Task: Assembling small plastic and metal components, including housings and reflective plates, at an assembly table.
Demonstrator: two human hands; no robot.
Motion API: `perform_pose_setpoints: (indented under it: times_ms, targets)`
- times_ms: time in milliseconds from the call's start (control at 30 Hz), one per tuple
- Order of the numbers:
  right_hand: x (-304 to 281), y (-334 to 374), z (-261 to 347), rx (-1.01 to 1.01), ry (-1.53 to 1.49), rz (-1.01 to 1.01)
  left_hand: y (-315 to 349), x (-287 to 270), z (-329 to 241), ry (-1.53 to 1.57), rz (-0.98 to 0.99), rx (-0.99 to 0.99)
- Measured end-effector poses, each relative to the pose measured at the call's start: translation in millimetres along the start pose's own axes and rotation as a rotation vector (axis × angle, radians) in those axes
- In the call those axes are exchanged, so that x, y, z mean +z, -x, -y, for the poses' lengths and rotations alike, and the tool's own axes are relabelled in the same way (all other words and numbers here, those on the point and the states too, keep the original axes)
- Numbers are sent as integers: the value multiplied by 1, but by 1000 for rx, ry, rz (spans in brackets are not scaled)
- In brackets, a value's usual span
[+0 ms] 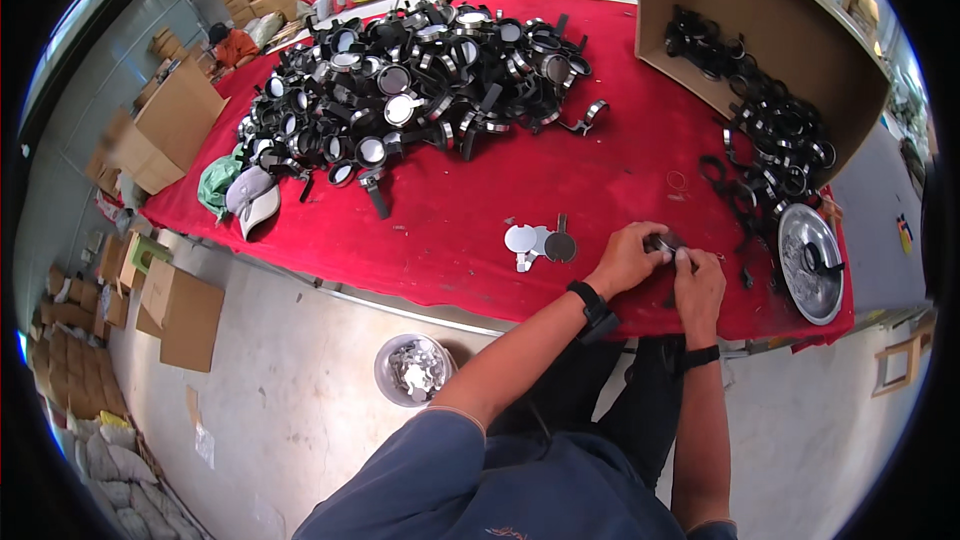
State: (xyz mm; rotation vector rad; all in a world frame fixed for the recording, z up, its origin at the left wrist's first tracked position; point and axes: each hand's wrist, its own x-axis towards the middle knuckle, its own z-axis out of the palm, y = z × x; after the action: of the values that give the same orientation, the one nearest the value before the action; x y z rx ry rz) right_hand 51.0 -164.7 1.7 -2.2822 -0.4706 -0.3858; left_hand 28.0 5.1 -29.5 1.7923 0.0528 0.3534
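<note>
Both my hands meet over the red-covered table, at its near edge right of the middle. Between them is a small dark round part with a shiny metal band (660,243). My left hand (628,258) pinches it from the left, and my right hand (699,290) has its fingertips against its right side. The fingers hide most of this part, so its exact kind is unclear. Left of my hands lie several flat discs (524,239), pale ones and a dark one, with small tabs.
A large heap of black rings with metal bands (400,80) covers the far left of the table (480,190). More black rings (770,120) spill from a cardboard box (850,80) beside a metal dish (800,285). A cap (252,198) lies left; a bucket of scraps (383,368) stands below.
</note>
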Motion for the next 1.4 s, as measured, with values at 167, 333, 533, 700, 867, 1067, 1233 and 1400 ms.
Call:
perform_pose_setpoints:
  times_ms: [167, 333, 533, 700, 867, 1067, 1233, 1400]
  targets:
    - [0, -8, -27, 548, -838, 184, -2, -14, -2, 209, 96, -65]
    - [-13, -5, -16, 603, -1103, 401, 16, -30, -37, 186, 161, 122]
    - [-45, 9, 39, 459, -1211, 167, 35, -42, -94, 113, 148, 258]
    - [-62, 12, 67, 304, -1148, 132, 38, -56, -108, 355, 78, 46]
    - [-60, 17, 71, 266, -1101, 129, 41, -56, -120, 298, 89, -26]
    - [-65, 20, 76, 259, -1005, 97, 40, -45, -117, 387, 78, -54]
    - [-69, 23, 71, 281, -1006, 89, 45, -38, -129, 260, 45, -4]
    - [-75, 26, 65, 311, -1194, 120, 47, -37, -136, 245, 67, -36]
